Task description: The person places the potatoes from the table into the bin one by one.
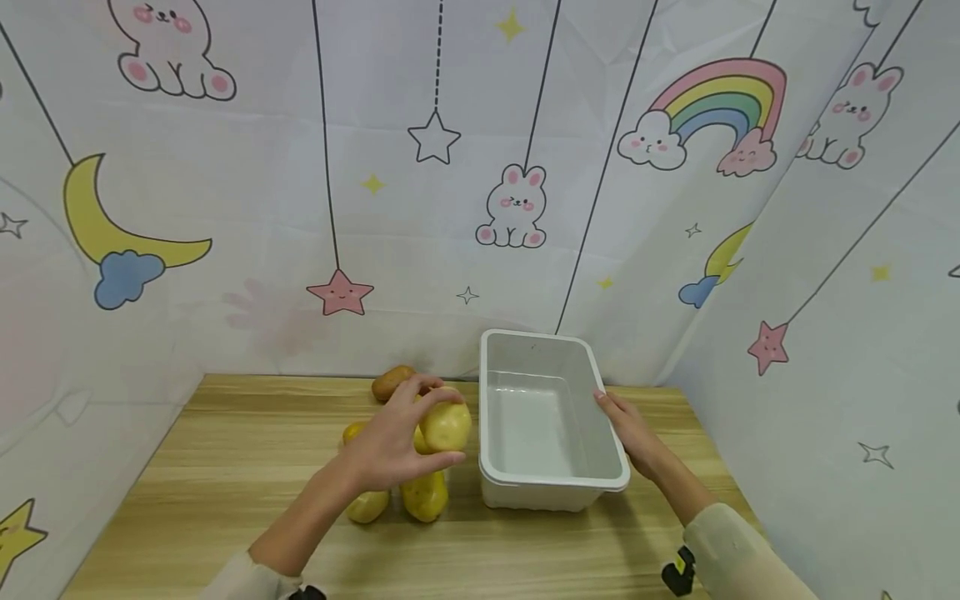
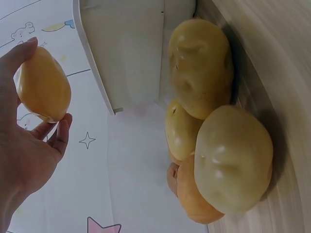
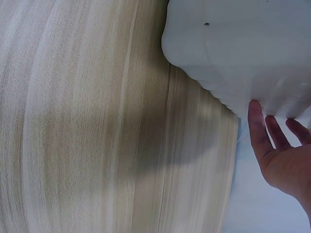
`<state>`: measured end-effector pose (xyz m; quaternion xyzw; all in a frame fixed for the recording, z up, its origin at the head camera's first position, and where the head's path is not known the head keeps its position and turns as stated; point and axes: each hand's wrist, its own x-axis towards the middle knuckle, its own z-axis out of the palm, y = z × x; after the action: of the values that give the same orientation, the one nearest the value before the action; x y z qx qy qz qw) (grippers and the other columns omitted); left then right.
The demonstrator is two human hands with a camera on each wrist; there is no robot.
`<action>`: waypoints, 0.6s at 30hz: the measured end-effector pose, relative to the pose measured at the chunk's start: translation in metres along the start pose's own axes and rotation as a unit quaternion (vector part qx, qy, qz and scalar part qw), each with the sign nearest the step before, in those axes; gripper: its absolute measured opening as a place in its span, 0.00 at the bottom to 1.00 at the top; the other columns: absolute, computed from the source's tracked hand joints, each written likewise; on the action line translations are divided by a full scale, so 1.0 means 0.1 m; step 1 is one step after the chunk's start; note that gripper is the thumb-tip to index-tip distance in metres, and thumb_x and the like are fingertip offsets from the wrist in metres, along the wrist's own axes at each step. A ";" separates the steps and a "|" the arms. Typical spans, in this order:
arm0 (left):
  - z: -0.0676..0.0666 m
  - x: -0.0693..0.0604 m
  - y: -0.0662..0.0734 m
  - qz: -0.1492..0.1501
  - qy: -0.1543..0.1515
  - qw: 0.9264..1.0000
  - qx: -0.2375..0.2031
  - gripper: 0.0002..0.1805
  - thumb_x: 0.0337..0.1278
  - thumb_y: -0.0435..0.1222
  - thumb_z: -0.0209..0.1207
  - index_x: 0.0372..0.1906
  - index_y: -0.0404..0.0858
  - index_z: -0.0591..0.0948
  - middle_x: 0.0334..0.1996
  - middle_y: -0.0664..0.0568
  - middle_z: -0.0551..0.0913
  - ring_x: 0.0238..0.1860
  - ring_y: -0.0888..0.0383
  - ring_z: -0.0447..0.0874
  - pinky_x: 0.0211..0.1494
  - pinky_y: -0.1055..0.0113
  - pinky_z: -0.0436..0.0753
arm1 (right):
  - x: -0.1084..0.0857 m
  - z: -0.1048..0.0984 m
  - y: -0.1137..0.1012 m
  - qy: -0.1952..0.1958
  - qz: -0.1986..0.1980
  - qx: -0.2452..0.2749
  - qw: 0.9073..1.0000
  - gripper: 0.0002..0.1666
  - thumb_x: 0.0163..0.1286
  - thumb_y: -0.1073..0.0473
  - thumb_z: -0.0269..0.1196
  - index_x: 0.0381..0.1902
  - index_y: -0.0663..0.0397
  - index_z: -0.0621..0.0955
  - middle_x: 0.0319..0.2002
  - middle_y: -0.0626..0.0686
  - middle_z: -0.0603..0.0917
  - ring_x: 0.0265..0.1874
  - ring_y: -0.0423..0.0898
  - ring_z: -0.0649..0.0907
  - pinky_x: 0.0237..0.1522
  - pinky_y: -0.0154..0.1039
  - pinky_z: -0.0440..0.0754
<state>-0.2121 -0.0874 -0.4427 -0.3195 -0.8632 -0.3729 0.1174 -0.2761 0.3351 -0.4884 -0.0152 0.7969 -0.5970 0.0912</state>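
My left hand (image 1: pixel 386 442) pinches a peeled-looking yellow potato (image 1: pixel 447 423) between thumb and fingers, raised above the table just left of a white plastic bin (image 1: pixel 551 483). The left wrist view shows the same potato (image 2: pixel 44 87) held clear of the others. Below the hand lie several more potatoes, among them a yellow one (image 1: pixel 425 498) and a pale one (image 2: pixel 233 160). The bin holds nothing that shows. My right hand (image 1: pixel 633 429) grips the bin's right rim, its fingers (image 3: pixel 259 128) against the outer wall.
A browner potato (image 1: pixel 392 382) sits at the back, near the wall. The wood-grain table (image 1: pixel 225 467) ends at a white cloth backdrop (image 1: pixel 420 217) printed with stars and rabbits, which also stands along the right side.
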 end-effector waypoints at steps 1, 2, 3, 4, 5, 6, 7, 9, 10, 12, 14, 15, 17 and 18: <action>0.01 0.01 0.01 0.000 -0.003 1.000 -0.002 0.34 0.54 0.60 0.76 0.65 0.62 0.77 0.68 0.54 0.70 0.69 0.50 0.70 0.61 0.45 0.81 | 0.00 0.00 0.00 -0.001 0.000 0.000 1.000 0.43 0.86 0.36 0.48 0.77 0.67 0.67 0.62 0.73 0.81 0.55 0.60 0.86 0.48 0.45 0.88; 0.02 0.02 0.02 0.001 -0.005 1.000 -0.003 0.34 0.54 0.60 0.76 0.65 0.62 0.76 0.68 0.54 0.69 0.69 0.50 0.69 0.62 0.45 0.81 | 0.00 0.00 0.00 0.000 0.000 0.001 1.000 0.42 0.86 0.36 0.48 0.77 0.67 0.68 0.62 0.73 0.81 0.55 0.60 0.86 0.48 0.45 0.88; 0.03 0.03 0.02 0.001 -0.007 1.000 -0.005 0.34 0.54 0.60 0.75 0.65 0.62 0.76 0.68 0.54 0.69 0.69 0.50 0.69 0.63 0.44 0.81 | 0.00 0.00 0.00 0.000 0.001 0.003 1.000 0.42 0.86 0.36 0.49 0.77 0.67 0.68 0.62 0.73 0.81 0.55 0.60 0.86 0.48 0.45 0.88; 0.04 0.04 0.03 0.002 -0.008 1.000 -0.006 0.34 0.55 0.60 0.75 0.65 0.62 0.76 0.68 0.54 0.69 0.69 0.51 0.69 0.63 0.44 0.81 | 0.00 0.00 0.00 0.000 0.001 0.004 1.000 0.42 0.86 0.36 0.49 0.77 0.67 0.68 0.61 0.73 0.81 0.55 0.61 0.86 0.48 0.46 0.88; 0.05 0.05 0.04 0.001 -0.010 1.000 -0.006 0.34 0.55 0.60 0.75 0.66 0.62 0.76 0.68 0.54 0.69 0.69 0.51 0.69 0.63 0.44 0.81 | 0.00 0.00 0.00 -0.002 0.001 0.005 1.000 0.42 0.86 0.36 0.48 0.77 0.67 0.68 0.61 0.73 0.81 0.55 0.61 0.86 0.48 0.46 0.89; 0.06 0.06 0.04 0.000 -0.012 1.000 -0.006 0.34 0.55 0.60 0.75 0.66 0.62 0.76 0.69 0.54 0.69 0.70 0.51 0.69 0.63 0.44 0.81 | -0.01 0.00 0.00 -0.003 0.001 0.006 1.000 0.43 0.86 0.36 0.48 0.77 0.67 0.68 0.61 0.73 0.81 0.55 0.61 0.86 0.48 0.46 0.89; 0.07 0.06 0.05 -0.002 -0.012 1.000 -0.006 0.34 0.55 0.59 0.76 0.66 0.62 0.76 0.69 0.54 0.69 0.70 0.51 0.69 0.64 0.44 0.81 | -0.01 0.00 -0.01 -0.004 0.001 0.007 1.000 0.43 0.86 0.36 0.48 0.77 0.67 0.68 0.61 0.74 0.81 0.55 0.61 0.86 0.48 0.47 0.89; 0.08 0.08 0.05 -0.006 -0.013 1.000 -0.009 0.35 0.55 0.58 0.76 0.66 0.61 0.76 0.69 0.55 0.69 0.70 0.50 0.69 0.63 0.44 0.81 | -0.01 0.00 -0.01 -0.005 0.002 0.008 1.000 0.43 0.86 0.35 0.48 0.77 0.67 0.68 0.61 0.74 0.80 0.55 0.62 0.86 0.48 0.47 0.89; 0.09 0.08 0.05 -0.009 -0.014 1.000 -0.011 0.35 0.54 0.57 0.77 0.66 0.61 0.76 0.69 0.55 0.69 0.70 0.50 0.69 0.64 0.44 0.81 | -0.01 0.00 -0.01 -0.006 0.002 0.007 1.000 0.43 0.86 0.35 0.48 0.77 0.67 0.67 0.61 0.74 0.80 0.55 0.62 0.86 0.48 0.47 0.89; 0.11 0.09 0.05 -0.011 -0.014 1.000 -0.018 0.35 0.54 0.56 0.78 0.66 0.60 0.77 0.70 0.55 0.69 0.70 0.49 0.70 0.64 0.44 0.81 | -0.01 0.00 -0.01 -0.006 0.002 0.007 1.000 0.43 0.86 0.35 0.48 0.77 0.67 0.68 0.61 0.74 0.80 0.55 0.62 0.86 0.48 0.47 0.89; 0.12 0.10 0.04 -0.011 -0.013 1.000 -0.026 0.36 0.53 0.54 0.78 0.66 0.59 0.77 0.70 0.55 0.69 0.69 0.49 0.70 0.65 0.44 0.80 | 0.00 0.00 0.00 -0.004 0.002 0.006 1.000 0.43 0.86 0.35 0.48 0.77 0.66 0.68 0.62 0.73 0.81 0.55 0.61 0.86 0.49 0.47 0.89; 0.13 0.11 0.03 -0.011 -0.014 0.999 -0.028 0.36 0.53 0.54 0.79 0.67 0.59 0.77 0.70 0.55 0.69 0.69 0.48 0.70 0.65 0.44 0.80 | 0.00 0.00 0.00 -0.004 0.002 0.006 1.000 0.43 0.86 0.35 0.48 0.77 0.66 0.67 0.62 0.73 0.81 0.55 0.61 0.86 0.49 0.47 0.88; 0.14 0.12 0.03 -0.010 -0.014 0.999 -0.032 0.36 0.53 0.54 0.79 0.67 0.59 0.77 0.70 0.55 0.69 0.69 0.49 0.70 0.66 0.45 0.79 | 0.00 0.00 0.00 -0.003 0.002 0.006 1.000 0.43 0.86 0.35 0.48 0.77 0.66 0.67 0.62 0.73 0.81 0.54 0.60 0.86 0.49 0.47 0.88; 0.15 0.13 0.03 -0.010 -0.015 0.999 -0.034 0.36 0.53 0.53 0.79 0.67 0.58 0.77 0.70 0.56 0.69 0.69 0.49 0.71 0.66 0.45 0.79 | 0.00 0.00 0.00 -0.002 0.002 0.005 1.000 0.43 0.86 0.35 0.48 0.77 0.66 0.67 0.62 0.73 0.81 0.55 0.60 0.86 0.49 0.47 0.88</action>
<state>-0.2196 -0.0692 -0.4460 -0.3206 -0.8546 -0.3985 0.0899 -0.2760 0.3355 -0.4886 -0.0146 0.7934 -0.6011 0.0942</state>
